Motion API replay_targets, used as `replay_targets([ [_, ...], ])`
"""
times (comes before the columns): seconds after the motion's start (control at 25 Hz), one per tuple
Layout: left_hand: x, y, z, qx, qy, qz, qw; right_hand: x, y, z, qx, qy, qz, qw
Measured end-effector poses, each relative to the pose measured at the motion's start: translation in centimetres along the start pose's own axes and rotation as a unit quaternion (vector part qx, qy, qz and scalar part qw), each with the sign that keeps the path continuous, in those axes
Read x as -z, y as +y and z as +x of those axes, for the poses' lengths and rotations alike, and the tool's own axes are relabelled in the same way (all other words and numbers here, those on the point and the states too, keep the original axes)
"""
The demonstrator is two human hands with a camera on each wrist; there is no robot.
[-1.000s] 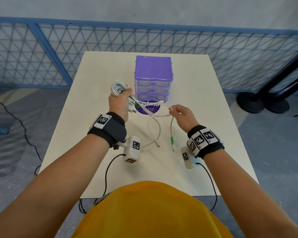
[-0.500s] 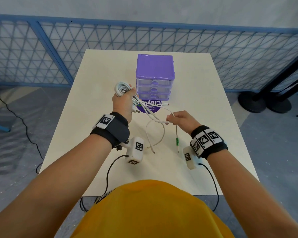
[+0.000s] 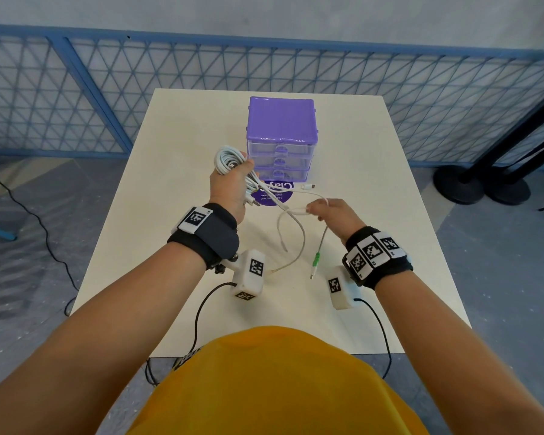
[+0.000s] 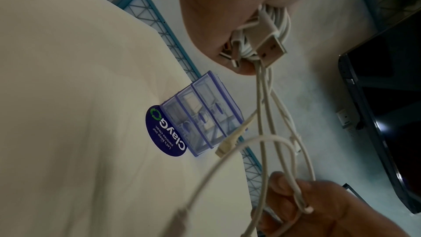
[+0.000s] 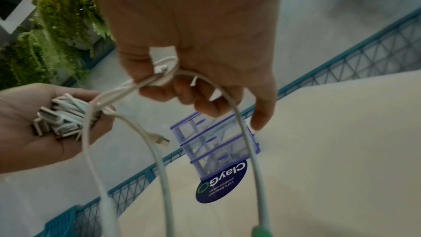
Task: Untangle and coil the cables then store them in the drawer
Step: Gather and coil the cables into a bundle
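Over the table (image 3: 176, 215), the left hand (image 3: 230, 189) is clutching the coil (image 3: 228, 158) while the right hand (image 3: 336, 211), lower and rightward, is pinching loose strands (image 3: 296, 211) running slantwise between them.

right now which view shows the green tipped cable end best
The head view: the green-tipped cable end hangs whole below the right hand. The right wrist view cuts it off at the bottom edge; the left wrist view misses it.

The purple drawer unit (image 3: 281, 138) blocks the table's (image 3: 176, 189) far centre; bare tabletop flanks it.
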State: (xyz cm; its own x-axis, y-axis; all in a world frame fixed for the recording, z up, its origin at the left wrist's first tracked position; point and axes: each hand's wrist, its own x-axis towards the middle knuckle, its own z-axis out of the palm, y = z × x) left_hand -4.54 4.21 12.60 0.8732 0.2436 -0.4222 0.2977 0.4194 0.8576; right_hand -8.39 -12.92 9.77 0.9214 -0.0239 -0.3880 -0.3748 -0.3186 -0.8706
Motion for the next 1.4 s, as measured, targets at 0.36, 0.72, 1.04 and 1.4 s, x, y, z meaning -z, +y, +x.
replay_targets([
  [0.36,-0.1,0.2,0.1,-0.022,-0.010,0.006,1.000,-0.3,-1.2,0.7,-0.118,0.067,0.089,0.987],
  [0.72,0.6,-0.6,0.4,-0.011,-0.011,0.028,0.999,0.2,0.4,0.8,-0.103,0.011,0.113,0.988],
  [1.04,1.0,-0.6,0.9,-0.004,-0.003,0.022,1.000,1.5,1.3,1.2,-0.155,-0.031,0.349,0.924],
  [1.4,1.4,0.2,1.6,-0.004,0.014,-0.013,1.000,2.7,3.6,1.2,-0.229,0.068,0.164,0.957],
])
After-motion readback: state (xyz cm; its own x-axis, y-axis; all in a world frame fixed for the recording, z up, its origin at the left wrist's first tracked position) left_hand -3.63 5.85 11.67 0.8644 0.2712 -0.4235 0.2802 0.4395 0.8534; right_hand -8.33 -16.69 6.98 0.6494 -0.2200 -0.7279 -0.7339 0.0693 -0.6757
